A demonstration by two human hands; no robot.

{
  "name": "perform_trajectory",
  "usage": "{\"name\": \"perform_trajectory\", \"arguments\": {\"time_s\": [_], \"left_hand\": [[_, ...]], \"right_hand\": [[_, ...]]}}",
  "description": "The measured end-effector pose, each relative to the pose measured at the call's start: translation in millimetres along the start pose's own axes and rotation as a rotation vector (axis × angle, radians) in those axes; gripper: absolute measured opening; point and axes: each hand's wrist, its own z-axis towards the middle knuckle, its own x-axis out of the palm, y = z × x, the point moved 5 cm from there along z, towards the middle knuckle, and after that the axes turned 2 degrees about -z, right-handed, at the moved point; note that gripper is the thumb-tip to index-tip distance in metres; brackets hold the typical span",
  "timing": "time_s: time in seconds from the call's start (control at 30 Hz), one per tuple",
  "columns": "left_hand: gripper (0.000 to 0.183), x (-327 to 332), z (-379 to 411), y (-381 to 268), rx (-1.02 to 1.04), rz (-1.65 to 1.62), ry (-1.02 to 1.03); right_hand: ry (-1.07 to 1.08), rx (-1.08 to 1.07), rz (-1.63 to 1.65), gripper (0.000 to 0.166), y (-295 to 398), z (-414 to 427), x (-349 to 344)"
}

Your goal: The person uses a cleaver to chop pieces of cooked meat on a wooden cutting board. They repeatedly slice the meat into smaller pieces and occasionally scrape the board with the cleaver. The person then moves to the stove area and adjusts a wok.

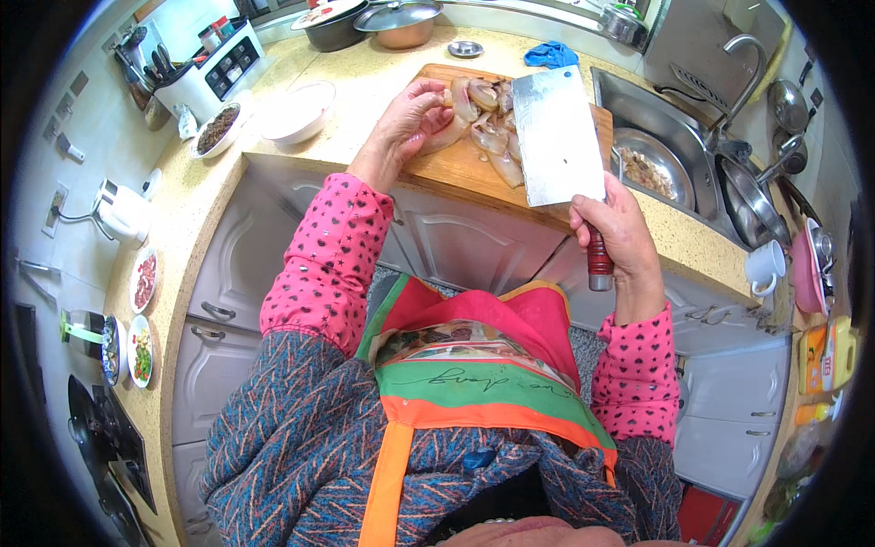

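My right hand (622,232) grips the dark red wooden handle of a Chinese cleaver (557,137). Its broad steel blade stands over the right part of a wooden cutting board (437,164). Pale, wet strips of raw meat or seafood (489,133) lie in a pile on the board, left of the blade and partly behind it. At the pile's left edge, my left hand (407,123) pinches one pale piece between thumb and fingers. The lower end of a long strip rests on the board beneath that palm.
To the right, a metal basin (649,171) with pale chopped pieces sits in the steel sink (615,89). A white bowl (301,113) and a dish of dark minced food (217,130) stand left. Behind the board are a small metal dish (465,48) and a blue cloth (551,54).
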Motion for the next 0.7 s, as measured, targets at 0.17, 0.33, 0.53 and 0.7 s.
{"name": "perform_trajectory", "arguments": {"time_s": [0.17,0.33,0.53,0.7], "left_hand": [[0.018,-8,1,8,-0.043,-0.228,-0.058],[0.014,-7,0,3,0.020,-0.100,-0.036],[0.017,-8,6,1,-0.153,-0.190,0.041],[0.045,47,-13,28,-0.180,-0.302,-0.021]], "right_hand": [[0.002,0.022,0.012,0.020,3,2,11],[0.040,0.027,0.023,0.021,-1,9,21],[0.062,0.028,0.085,0.022,0,9,25],[0.193,0.043,0.371,0.019,0,23,38]]}}
